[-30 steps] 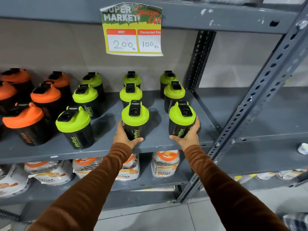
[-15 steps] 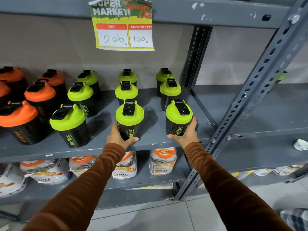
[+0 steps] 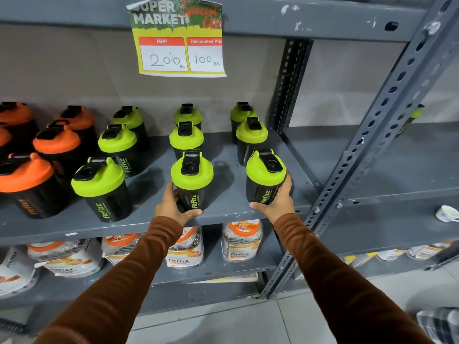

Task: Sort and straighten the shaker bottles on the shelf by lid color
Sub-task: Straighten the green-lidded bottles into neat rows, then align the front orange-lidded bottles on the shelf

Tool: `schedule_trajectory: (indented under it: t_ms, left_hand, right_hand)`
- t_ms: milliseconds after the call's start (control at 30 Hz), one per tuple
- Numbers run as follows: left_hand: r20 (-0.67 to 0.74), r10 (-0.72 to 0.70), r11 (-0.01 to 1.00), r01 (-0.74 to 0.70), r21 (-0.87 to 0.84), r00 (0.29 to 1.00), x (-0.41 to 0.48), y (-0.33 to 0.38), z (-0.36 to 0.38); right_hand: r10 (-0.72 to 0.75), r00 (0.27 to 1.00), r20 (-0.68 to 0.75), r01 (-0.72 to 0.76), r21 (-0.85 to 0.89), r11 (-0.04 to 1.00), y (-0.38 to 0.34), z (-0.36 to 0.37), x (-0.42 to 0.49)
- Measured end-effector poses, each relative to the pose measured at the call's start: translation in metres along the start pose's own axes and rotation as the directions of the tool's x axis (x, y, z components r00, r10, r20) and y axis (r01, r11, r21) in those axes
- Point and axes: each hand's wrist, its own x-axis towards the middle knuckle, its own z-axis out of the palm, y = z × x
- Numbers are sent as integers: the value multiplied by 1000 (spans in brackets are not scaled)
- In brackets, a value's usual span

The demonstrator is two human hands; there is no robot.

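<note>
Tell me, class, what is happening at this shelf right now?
A person is tidying shaker bottles on a grey shelf. The left hand grips the front green-lidded bottle in the middle column, and the right hand grips the front green-lidded bottle in the right column, which leans slightly. Orange-lidded bottles are grouped at the left, green ones to their right.

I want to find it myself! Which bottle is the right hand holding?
Find the yellow price sign hanging above the grey shelf. Below it, at the shelf's front edge, stand three green-lidded bottles. The right hand holds the front right bottle, nearest the slanted metal post, tipped slightly.
</note>
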Motion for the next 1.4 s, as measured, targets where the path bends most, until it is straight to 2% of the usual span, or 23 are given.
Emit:
schedule_trajectory:
  t_ms: [467,533,600,667,733,833,900,933,967,1000,1067,1133,1200,1267,1333,1400]
  left_hand:
    - [-2,24,999,-24,24,1000,4,-6,0]
    - [-3,37,999,-37,37,999,5,-9,1]
    - [1,62,998,-62,31,998,7,-11,1]
    - [22,97,995,-97,5,995,7,-14,-1]
    - [53,120,992,-118,-32,991,3,-19,-4]
    - [52,214,977,-214,-6,975,-15,-39,-19]
    - [10,305,949,-305,78,952,-32,-61,-38]
    - [-21,337,935,-331,129,941,-38,-74,-50]
    - [-52,359,921,-345,180,932,-43,-88,-61]
    - [-90,375,909,-346,232,923,-45,-101,-74]
    - [-192,373,898,-302,319,908,-42,-122,-103]
    - [-308,337,910,-224,349,890,-34,-134,-135]
    - [-423,303,928,-163,335,854,-24,-144,-168]
    - [-521,227,961,-104,255,823,-12,-155,-199]
    - [-549,113,990,-49,129,828,2,-161,-226]
    - [-514,-13,999,36,35,858,15,-166,-247]
  right_hand:
    - [-41,999,-34,43,71,997,7,6,2]
    - [-65,994,-94,71,68,995,11,13,-5]
    - [-121,965,-233,118,-30,993,11,22,-19]
    - [-327,874,-359,283,-171,944,7,34,-35]
    - [-563,720,-407,478,-298,826,-5,49,-49]
    - [-789,522,-325,702,-361,613,-37,84,-68]
    - [-860,457,-228,809,-294,509,-60,114,-82]
    - [-858,479,-184,830,-223,511,-69,131,-89]
    - [-826,542,-152,815,-143,561,-76,150,-94]
    - [-761,637,-126,760,-64,647,-81,169,-98]
    - [-558,824,-97,564,66,823,-88,204,-104]
    - [-349,934,-71,356,140,924,-93,234,-102]
    - [-209,978,0,205,178,962,-100,255,-98]
    - [-129,989,76,110,210,971,-108,271,-95]
    - [-90,989,114,63,223,973,-115,285,-94]
    - [-75,994,80,55,226,972,-121,300,-95]
